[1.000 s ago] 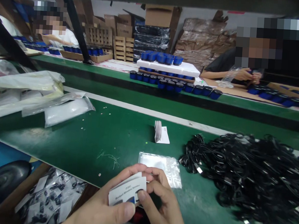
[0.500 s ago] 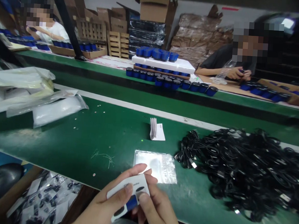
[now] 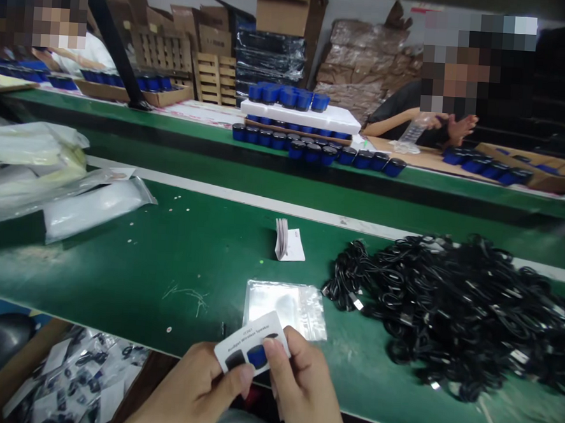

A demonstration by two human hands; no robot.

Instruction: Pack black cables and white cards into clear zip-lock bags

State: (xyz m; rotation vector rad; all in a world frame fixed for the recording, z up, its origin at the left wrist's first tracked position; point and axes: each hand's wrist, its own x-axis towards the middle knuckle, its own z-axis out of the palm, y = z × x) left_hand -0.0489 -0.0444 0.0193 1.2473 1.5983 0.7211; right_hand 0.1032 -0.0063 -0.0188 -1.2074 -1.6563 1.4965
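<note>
L hand (image 3: 200, 385): thumb pressed on lower L part of the card (image 3: 253, 340), fingers curled behind, so it's pinching. R hand (image 3: 303, 379): thumb flat on R part, fingers bent under, pinching too. Card is held between both, tilted, above the near edge of the table (image 3: 116, 278). It's white w/ rounded corners, dark print up top ("Budget Wireless Speaker"), pics of a blue item in the mid. & black ones either side; lower edge partly hidden by thumbs.

Just beyond: clear plastic bag (image 3: 314, 312) lying flat, partly behind card. Farther, a small stack of folded papers (image 3: 282, 240), part upright, one flap flat. R side: big tangled pile of black cables (image 3: 449, 311) w/ shiny plugs. Far L: white plastic packs (image 3: 98, 210). Table's green, scuffed, few tiny specks, pale strip (image 3: 245, 199) along far side. Near L, below table: heap of small clear packets (image 3: 81, 378).

Far bench: rows of blue pieces w/ black tops, more blue ones on a white slab (image 3: 300, 118). Co-worker in dark top (image 3: 394, 103) far R, another in white far L. Back of room: wooden pallets (image 3: 216, 80), cardboard boxes (image 3: 282, 10).
</note>
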